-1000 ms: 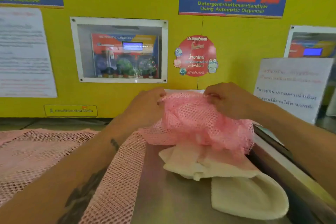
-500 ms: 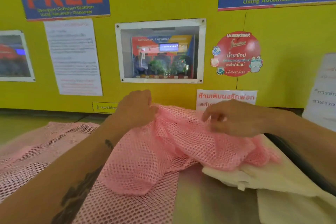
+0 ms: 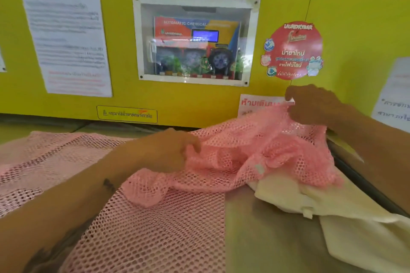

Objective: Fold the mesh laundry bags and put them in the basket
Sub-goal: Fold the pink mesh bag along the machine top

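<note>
Both hands grip 1 crumpled pink mesh laundry bag (image 3: 250, 157) over a steel counter (image 3: 261, 235). The left hand (image 3: 170, 150) pinches the bag's near-left part, low over the counter; the right hand (image 3: 315, 105) pinches its far edge, raised near the yellow wall panel (image 3: 184, 104). The bag hangs bunched between them, its lower folds resting on a second pink mesh bag (image 3: 137, 235) spread flat at left and on cream-coloured cloth (image 3: 346, 217) at right. On the wall: a recessed window showing a chemical dispenser (image 3: 195, 46), a round red sticker (image 3: 292, 51), and a printed notice (image 3: 66, 37), text blurred.
</note>
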Motion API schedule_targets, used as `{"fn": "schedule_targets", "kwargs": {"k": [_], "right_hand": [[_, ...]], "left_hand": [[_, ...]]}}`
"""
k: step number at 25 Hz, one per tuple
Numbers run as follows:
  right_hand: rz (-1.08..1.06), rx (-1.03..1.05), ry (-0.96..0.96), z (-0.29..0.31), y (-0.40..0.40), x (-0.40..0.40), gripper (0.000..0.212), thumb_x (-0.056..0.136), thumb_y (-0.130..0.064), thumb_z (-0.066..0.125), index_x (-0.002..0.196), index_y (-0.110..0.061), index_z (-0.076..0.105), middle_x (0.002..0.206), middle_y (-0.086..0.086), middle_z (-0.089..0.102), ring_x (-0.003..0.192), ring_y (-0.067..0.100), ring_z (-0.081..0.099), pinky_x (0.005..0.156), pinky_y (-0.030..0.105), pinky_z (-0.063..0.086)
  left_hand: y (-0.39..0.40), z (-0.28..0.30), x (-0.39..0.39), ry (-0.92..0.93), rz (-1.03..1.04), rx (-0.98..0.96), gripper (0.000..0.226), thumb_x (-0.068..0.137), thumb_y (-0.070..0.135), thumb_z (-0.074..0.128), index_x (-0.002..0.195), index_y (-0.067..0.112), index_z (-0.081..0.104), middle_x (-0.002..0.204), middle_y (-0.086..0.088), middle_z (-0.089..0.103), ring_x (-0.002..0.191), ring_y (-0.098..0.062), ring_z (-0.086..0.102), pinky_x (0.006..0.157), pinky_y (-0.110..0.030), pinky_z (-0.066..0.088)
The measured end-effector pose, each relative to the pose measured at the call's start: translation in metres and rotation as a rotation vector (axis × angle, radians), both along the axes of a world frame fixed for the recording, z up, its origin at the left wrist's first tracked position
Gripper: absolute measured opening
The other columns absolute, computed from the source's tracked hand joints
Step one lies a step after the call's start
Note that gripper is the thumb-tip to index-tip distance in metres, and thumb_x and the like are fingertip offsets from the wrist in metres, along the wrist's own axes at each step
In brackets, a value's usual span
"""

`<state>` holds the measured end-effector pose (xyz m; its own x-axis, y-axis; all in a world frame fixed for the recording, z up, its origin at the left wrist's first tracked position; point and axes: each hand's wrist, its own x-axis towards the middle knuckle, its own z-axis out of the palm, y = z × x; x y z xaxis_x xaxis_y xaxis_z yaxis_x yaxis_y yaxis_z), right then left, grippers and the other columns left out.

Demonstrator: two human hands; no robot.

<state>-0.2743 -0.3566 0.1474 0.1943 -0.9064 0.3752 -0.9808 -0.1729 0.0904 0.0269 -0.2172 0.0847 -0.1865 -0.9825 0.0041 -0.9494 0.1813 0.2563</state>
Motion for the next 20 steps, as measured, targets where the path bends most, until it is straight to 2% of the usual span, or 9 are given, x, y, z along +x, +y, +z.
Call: {"fn": "schedule_targets", "kwargs": {"k": [2, 4, 6, 8, 10, 13, 16, 18, 20], "right_hand": [[-0.066, -0.006, 0.012, -0.008, -0.003, -0.006, 0.032, 0.088, -0.028, 0.059, 0.119, -0.021, 0.053, 0.118, 0.009, 0.061, 0.098, 0.033, 0.059, 0.078, 0.037, 0.047], [0.092, -0.078, -0.079, -0.015, 0.005, 0.006, 0.022, 0.089, -0.032, 0.06, 0.108, -0.022, 0.054, 0.108, 0.006, 0.063, 0.088, 0.028, 0.058, 0.07, 0.034, 0.043], [0.335, 0.077, -0.183, -0.019, 0.03, 0.024, 0.014, 0.09, -0.032, 0.062, 0.099, -0.024, 0.056, 0.09, -0.002, 0.063, 0.076, 0.019, 0.059, 0.064, 0.031, 0.043], [0.499, 0.373, -0.097, -0.023, 0.064, 0.039, 0.023, 0.088, -0.04, 0.064, 0.108, -0.03, 0.061, 0.09, -0.014, 0.063, 0.083, 0.01, 0.061, 0.073, 0.028, 0.05], [0.53, 0.578, 0.058, -0.036, 0.089, 0.05, 0.037, 0.083, -0.047, 0.065, 0.117, -0.036, 0.058, 0.101, -0.02, 0.061, 0.095, 0.005, 0.058, 0.086, 0.031, 0.05], [0.572, 0.494, 0.264, -0.058, 0.098, 0.056, 0.011, 0.088, -0.023, 0.057, 0.095, -0.022, 0.065, 0.096, -0.005, 0.066, 0.088, 0.015, 0.06, 0.078, 0.035, 0.05], [0.644, 0.423, 0.061, -0.033, 0.091, 0.042, 0.021, 0.089, -0.01, 0.057, 0.068, -0.016, 0.056, 0.071, -0.006, 0.059, 0.068, 0.008, 0.054, 0.069, 0.033, 0.046], [0.673, 0.412, -0.221, -0.001, 0.081, 0.018, 0.022, 0.088, -0.007, 0.066, 0.068, -0.016, 0.06, 0.068, -0.001, 0.058, 0.066, 0.005, 0.051, 0.067, 0.034, 0.042], [0.669, 0.503, -0.335, 0.017, 0.074, -0.004, 0.013, 0.084, -0.003, 0.071, 0.074, -0.011, 0.068, 0.07, 0.006, 0.063, 0.067, 0.009, 0.055, 0.067, 0.034, 0.04]], "left_hand": [[-0.01, 0.008, 0.015, 0.138, 0.056, -0.25, 0.028, 0.098, 0.013, 0.045, 0.112, 0.028, 0.064, 0.096, 0.008, 0.057, 0.074, -0.003, 0.054, 0.058, -0.022, 0.039], [-0.018, 0.019, 0.031, 0.298, 0.14, -0.479, 0.026, 0.099, 0.012, 0.043, 0.099, 0.023, 0.065, 0.091, 0.001, 0.057, 0.065, -0.003, 0.05, 0.054, -0.023, 0.035], [-0.027, 0.027, 0.047, 0.403, 0.241, -0.588, 0.023, 0.098, 0.013, 0.043, 0.093, 0.023, 0.063, 0.088, -0.005, 0.061, 0.063, -0.013, 0.054, 0.053, -0.025, 0.037], [-0.033, 0.028, 0.057, 0.375, 0.339, -0.595, 0.021, 0.094, 0.011, 0.046, 0.099, 0.022, 0.063, 0.092, -0.007, 0.062, 0.063, -0.02, 0.056, 0.053, -0.026, 0.04], [-0.035, 0.024, 0.061, 0.24, 0.406, -0.573, 0.029, 0.088, 0.007, 0.047, 0.11, 0.022, 0.06, 0.088, -0.006, 0.057, 0.063, -0.021, 0.053, 0.051, -0.027, 0.037], [-0.035, 0.016, 0.069, 0.113, 0.469, -0.573, 0.038, 0.083, 0.004, 0.051, 0.117, 0.021, 0.058, 0.086, -0.007, 0.055, 0.075, -0.029, 0.054, 0.061, -0.031, 0.037], [-0.031, 0.02, 0.097, 0.062, 0.627, -0.589, 0.041, 0.081, 0.004, 0.053, 0.118, 0.022, 0.058, 0.103, -0.016, 0.06, 0.085, -0.035, 0.055, 0.069, -0.038, 0.045], [-0.023, 0.03, 0.118, 0.041, 0.733, -0.554, 0.045, 0.078, 0.005, 0.059, 0.12, 0.02, 0.058, 0.111, -0.021, 0.06, 0.086, -0.038, 0.058, 0.072, -0.041, 0.049], [-0.017, 0.039, 0.128, -0.008, 0.754, -0.436, 0.055, 0.074, 0.008, 0.067, 0.126, 0.019, 0.055, 0.115, -0.02, 0.058, 0.088, -0.039, 0.059, 0.074, -0.043, 0.052]]}}
